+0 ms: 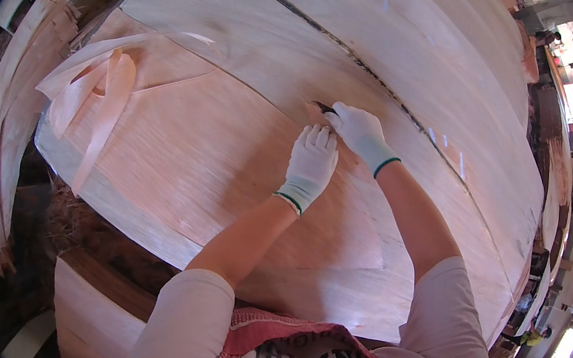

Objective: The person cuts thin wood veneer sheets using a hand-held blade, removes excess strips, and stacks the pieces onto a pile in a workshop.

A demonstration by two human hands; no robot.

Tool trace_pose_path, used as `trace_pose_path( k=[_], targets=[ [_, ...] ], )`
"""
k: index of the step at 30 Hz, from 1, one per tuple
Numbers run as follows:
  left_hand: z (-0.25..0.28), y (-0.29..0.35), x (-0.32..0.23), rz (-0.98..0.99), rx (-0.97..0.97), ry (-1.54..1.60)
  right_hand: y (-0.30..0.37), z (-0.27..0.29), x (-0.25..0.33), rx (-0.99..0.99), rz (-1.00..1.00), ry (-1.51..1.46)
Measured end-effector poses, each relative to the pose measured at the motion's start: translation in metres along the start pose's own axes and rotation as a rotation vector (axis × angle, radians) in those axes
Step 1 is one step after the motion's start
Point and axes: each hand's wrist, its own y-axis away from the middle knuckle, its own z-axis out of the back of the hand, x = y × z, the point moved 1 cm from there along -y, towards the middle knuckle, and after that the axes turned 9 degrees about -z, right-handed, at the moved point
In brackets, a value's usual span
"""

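A wide pinkish wood veneer sheet (169, 137) lies on a large stack of paler veneer (420, 33). My left hand (310, 164), in a white glove with a green cuff, presses flat on the pinkish sheet near its right edge, fingers stretched out. Just right of it, my right hand (359, 131), gloved the same way, is closed round a small dark knife (325, 107). Its blade is too small to make out. A little flap of veneer (313, 112) stands up beside the tool. My two hands nearly touch at the fingertips.
Curled veneer strips (103, 95) lie on the sheet's far left. A dark seam (349, 51) crosses the stack to the right of my hands. Bent veneer offcuts (15, 123) and a stack of veneer (90, 327) stand at the left. Beams and windows show far right.
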Motion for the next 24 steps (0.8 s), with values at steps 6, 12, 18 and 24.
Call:
trace_pose_path(
  k=[6, 12, 18, 24],
  targets=[
    [-0.003, -0.002, 0.003, 0.017, 0.034, -0.002, -0.021, -0.010, 0.011, 0.066, 0.042, 0.106],
    [0.002, -0.003, 0.003, 0.001, 0.047, 0.006, -0.020, -0.014, 0.000, 0.066, 0.057, 0.136],
    [-0.003, -0.005, -0.001, -0.009, 0.023, -0.011, 0.005, -0.010, -0.026, -0.187, -0.024, -0.064],
    [0.000, -0.002, 0.001, 0.033, 0.115, -0.033, 0.093, -0.025, -0.026, -0.109, -0.441, -0.848]
  ],
)
